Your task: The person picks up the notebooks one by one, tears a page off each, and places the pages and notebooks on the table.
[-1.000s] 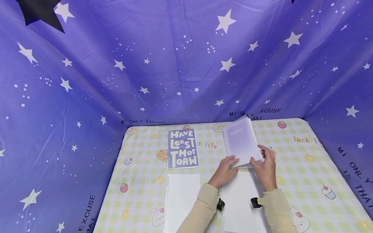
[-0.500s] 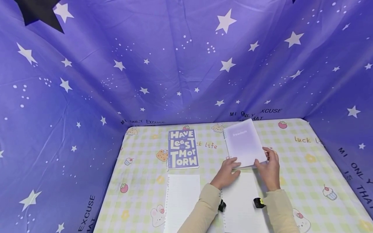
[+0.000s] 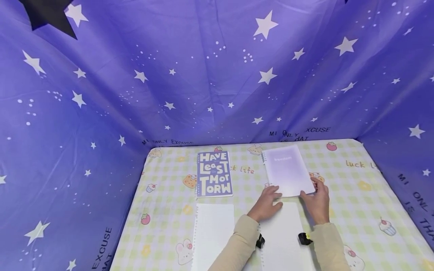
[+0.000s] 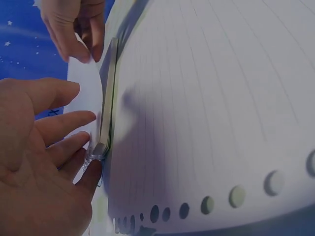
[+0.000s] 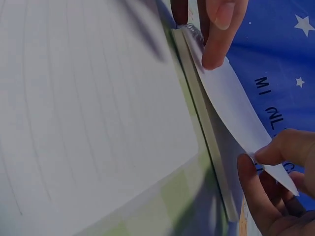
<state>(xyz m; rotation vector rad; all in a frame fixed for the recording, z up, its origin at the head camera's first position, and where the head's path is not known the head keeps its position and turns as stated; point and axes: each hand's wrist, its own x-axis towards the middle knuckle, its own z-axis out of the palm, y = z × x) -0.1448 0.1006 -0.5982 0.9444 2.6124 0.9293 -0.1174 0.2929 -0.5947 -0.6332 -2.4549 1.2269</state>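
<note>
A spiral notebook with a pale purple "freedom" cover lies at the far right of the table, its spiral on the left. My right hand pinches the cover's lower right corner between thumb and finger. In the right wrist view that cover is lifted and bowed, with a gap above the page block. My left hand rests its extended fingers at the lower left corner, by the spiral. In the left wrist view its fingers touch the cover's edge near the rings.
A blue lettered spiral notebook lies at the back left. Two lined pages with punched edges lie nearer, one on the left and one under my forearms. A checked cloth covers the table; star-printed fabric hangs behind.
The purple cover has come down to the right, from raised to nearly flat, and its lettering now faces up. My right hand moved right and slightly nearer with it; the left barely shifted.
</note>
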